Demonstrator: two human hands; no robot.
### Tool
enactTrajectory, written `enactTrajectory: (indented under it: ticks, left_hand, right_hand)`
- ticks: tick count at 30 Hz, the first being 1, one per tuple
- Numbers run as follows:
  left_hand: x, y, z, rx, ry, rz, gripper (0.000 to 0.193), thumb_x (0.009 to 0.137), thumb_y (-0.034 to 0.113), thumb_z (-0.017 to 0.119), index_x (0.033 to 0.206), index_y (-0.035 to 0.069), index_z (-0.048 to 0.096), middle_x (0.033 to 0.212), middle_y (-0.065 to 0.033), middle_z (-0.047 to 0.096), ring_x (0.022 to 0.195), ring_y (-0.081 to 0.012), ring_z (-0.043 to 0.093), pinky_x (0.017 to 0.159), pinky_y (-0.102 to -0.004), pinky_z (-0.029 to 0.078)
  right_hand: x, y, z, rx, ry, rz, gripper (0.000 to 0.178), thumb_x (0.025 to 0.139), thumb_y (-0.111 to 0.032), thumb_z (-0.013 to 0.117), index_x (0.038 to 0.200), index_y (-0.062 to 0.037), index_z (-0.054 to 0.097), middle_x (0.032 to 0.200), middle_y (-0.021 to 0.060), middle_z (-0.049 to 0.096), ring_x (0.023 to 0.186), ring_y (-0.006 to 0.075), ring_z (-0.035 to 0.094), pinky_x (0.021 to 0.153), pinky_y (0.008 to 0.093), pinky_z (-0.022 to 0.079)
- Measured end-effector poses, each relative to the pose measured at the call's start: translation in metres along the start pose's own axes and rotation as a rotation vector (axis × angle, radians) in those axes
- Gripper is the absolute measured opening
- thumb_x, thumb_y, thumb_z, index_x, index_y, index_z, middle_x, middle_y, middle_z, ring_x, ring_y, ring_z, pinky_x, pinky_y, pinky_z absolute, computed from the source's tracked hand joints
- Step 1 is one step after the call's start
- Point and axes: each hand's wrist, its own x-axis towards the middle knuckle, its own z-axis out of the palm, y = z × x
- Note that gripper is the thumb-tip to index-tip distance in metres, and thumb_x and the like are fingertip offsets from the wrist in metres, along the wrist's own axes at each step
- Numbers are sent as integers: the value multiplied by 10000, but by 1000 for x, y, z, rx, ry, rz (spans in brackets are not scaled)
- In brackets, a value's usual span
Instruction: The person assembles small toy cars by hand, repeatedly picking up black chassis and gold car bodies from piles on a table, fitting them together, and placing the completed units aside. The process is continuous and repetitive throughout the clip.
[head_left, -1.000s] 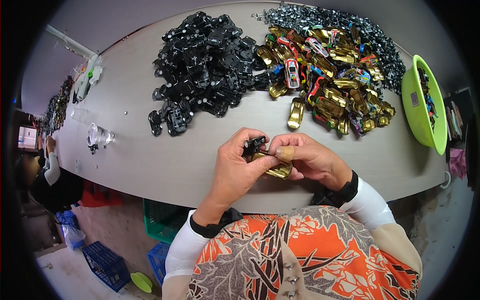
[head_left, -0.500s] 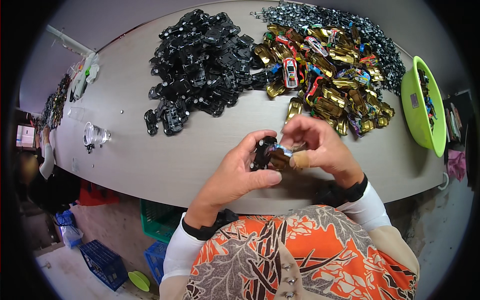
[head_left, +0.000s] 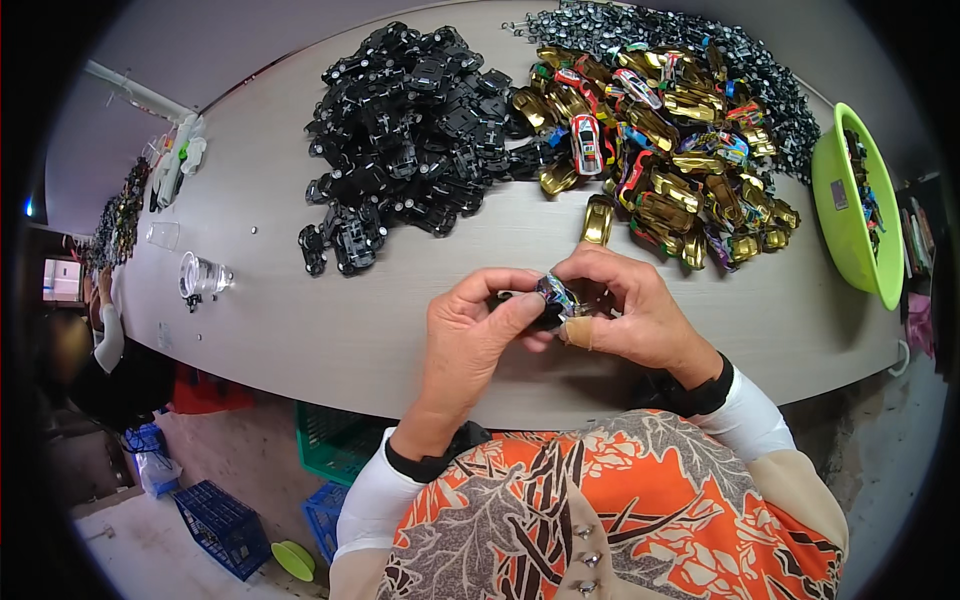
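Above the near part of the table, my left hand [head_left: 462, 328] pinches a black toy car chassis [head_left: 546, 318] between thumb and fingers. My right hand [head_left: 640, 312], with a tan bandage on its thumb, grips a colourful toy car body shell [head_left: 562, 296] against that chassis. The fingers hide much of both parts, and how far they fit together cannot be seen. Just beyond the right hand lies a single gold shell [head_left: 598, 218], its hollow side not showing clearly. Farther off are a heap of black chassis [head_left: 400, 140] and a heap of gold and coloured body shells [head_left: 665, 205].
Small clear and dark parts [head_left: 745, 90] spread along the far right edge. A lime green basin [head_left: 826, 215] holding toy cars stands at the right. On the left are a clear plastic cup [head_left: 208, 274] and another person's arm [head_left: 110, 335]. Crates [head_left: 215, 530] sit below.
My hands have come together, bringing the body shell onto the chassis. My left thumb now presses at the shell's edge. The whole view has shifted slightly.
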Motion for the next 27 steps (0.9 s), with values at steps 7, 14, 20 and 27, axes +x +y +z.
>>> enactTrajectory:
  ticks: [7,14,20,27]
  left_hand:
    - [-2,-6,2,-105,-23,55,498,775,-32,643,1218,-14,415,1106,-141,570,930,-148,587,754,-254,526]
    - [0,-2,-9,-179,-90,12,455,821,51,607,1226,6,405,1213,-201,525,963,-189,597,764,-311,543]
    - [-4,-1,-6,-165,-109,-15,498,821,53,618,1268,-13,408,1179,-193,543,963,-201,605,789,-327,546]
    - [-1,-9,-9,-172,-80,-28,521,799,37,640,1267,-4,413,1103,-156,585,948,-201,611,768,-302,551]
  right_hand:
    - [-1,8,7,183,4,48,358,741,-94,689,1060,-18,545,883,-1,533,776,57,503,672,213,428]
    - [-1,2,-8,482,162,-20,448,758,-125,717,1136,-16,504,985,-4,524,865,69,505,770,226,429]
    - [-3,11,1,375,136,-97,461,766,-127,713,1151,-13,487,1000,14,497,857,67,488,754,223,434]
    - [-9,2,5,281,113,-9,507,740,-71,701,1181,-10,459,1028,12,467,834,72,457,724,218,416]
